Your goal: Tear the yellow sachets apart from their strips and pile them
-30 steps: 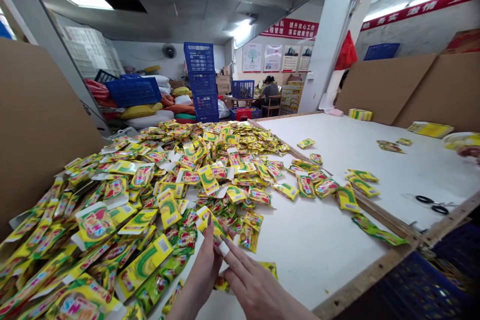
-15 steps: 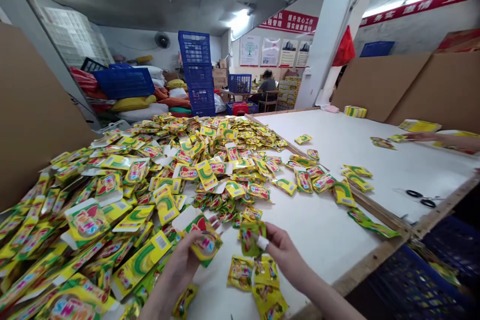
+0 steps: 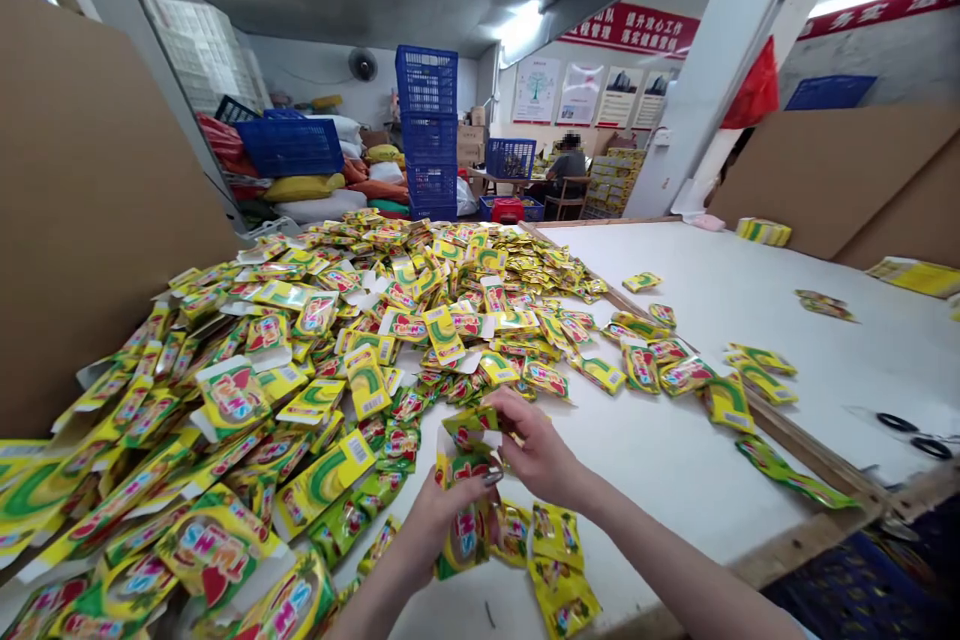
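My left hand [image 3: 431,530] is wrapped round a small yellow-and-green candy box [image 3: 463,545], held upright with its top flaps open. In my right hand [image 3: 536,445] a small green candy sachet [image 3: 466,428] is pinched between thumb and fingers. The sachet sits at the box's open top; how far it reaches inside I cannot tell. Under my hands, several loose yellow sachets [image 3: 555,535] lie on the white tabletop. Close by on the left is a strip of joined green sachets [image 3: 349,518].
A big heap of candy boxes [image 3: 232,400] spreads over the left and far table. Scissors [image 3: 911,430] lie on the right, past a wooden divider strip [image 3: 795,435]. Blue crates [image 3: 427,130] are stacked behind. A seated person [image 3: 568,165] is in the background.
My right hand has brought the sachet left and up to the box's open top. The box has turned upright in my left hand. The view swung left, and another person's hand at right is gone.
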